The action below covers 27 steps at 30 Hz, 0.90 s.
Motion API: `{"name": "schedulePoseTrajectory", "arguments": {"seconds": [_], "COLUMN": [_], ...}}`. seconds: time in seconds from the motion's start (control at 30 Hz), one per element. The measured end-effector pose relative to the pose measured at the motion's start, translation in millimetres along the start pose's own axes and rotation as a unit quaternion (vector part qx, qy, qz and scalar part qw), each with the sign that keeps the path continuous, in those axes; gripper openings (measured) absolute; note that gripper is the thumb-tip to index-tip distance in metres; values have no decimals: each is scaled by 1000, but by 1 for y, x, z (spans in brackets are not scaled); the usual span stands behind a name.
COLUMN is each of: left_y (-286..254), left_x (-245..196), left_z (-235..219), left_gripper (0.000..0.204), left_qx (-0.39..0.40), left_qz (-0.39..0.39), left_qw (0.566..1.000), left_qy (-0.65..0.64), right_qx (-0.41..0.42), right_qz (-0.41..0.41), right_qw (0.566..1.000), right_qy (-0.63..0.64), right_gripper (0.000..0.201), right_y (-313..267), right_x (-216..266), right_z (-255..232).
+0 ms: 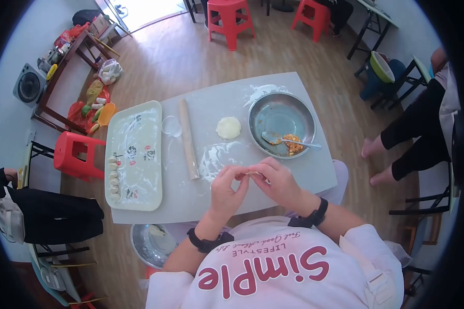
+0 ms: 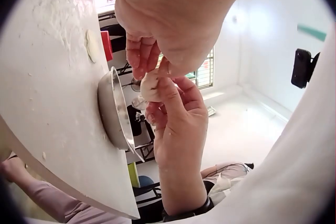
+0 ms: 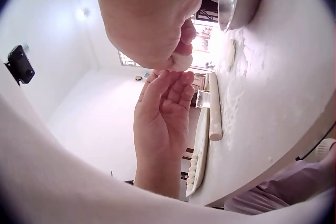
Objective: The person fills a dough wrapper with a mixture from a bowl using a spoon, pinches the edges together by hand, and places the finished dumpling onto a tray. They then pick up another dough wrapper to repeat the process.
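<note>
Over the table's near edge, a dumpling of pale folded dough is held up between both hands. My left hand pinches one edge of it with thumb and fingertips. On the other side my right hand grips the dumpling, its thumb laid along the dough in the left wrist view. A flat round dough wrapper lies on the floured table beyond the hands. To its right is a steel bowl with orange-yellow filling and a spoon in it.
A wooden rolling pin and a clear round container lie left of the wrapper. The pale tray at the table's left holds several dumplings in a row. Another metal basin sits below the near edge. Red stools and people stand around.
</note>
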<state>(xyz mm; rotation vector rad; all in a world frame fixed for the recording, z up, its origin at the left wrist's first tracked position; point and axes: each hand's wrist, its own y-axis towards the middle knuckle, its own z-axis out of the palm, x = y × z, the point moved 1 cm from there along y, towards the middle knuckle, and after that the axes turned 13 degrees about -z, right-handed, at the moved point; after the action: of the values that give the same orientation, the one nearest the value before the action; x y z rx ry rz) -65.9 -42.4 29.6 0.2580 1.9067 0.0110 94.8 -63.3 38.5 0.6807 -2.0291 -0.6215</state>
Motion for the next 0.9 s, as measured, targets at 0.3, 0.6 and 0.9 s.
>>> {"name": "schedulePoseTrajectory", "arguments": {"seconds": [0.3, 0.6, 0.9], "left_y": [-8, -4, -1], "left_x": [22, 28, 33], "left_z": [5, 6, 3], "left_gripper": [13, 26, 25], "left_qx": [50, 109, -18], "left_qz": [-134, -184, -135], "left_qw": [969, 923, 967], "left_qy": [-199, -321, -214], "right_qx": [6, 13, 12], "right_qz": [69, 118, 342], "right_qw": [997, 982, 634], "right_qy": [22, 147, 693], "right_gripper": [15, 24, 71], "right_y": [5, 16, -10], "right_x": [5, 3, -36], "right_z": [0, -8, 29]}}
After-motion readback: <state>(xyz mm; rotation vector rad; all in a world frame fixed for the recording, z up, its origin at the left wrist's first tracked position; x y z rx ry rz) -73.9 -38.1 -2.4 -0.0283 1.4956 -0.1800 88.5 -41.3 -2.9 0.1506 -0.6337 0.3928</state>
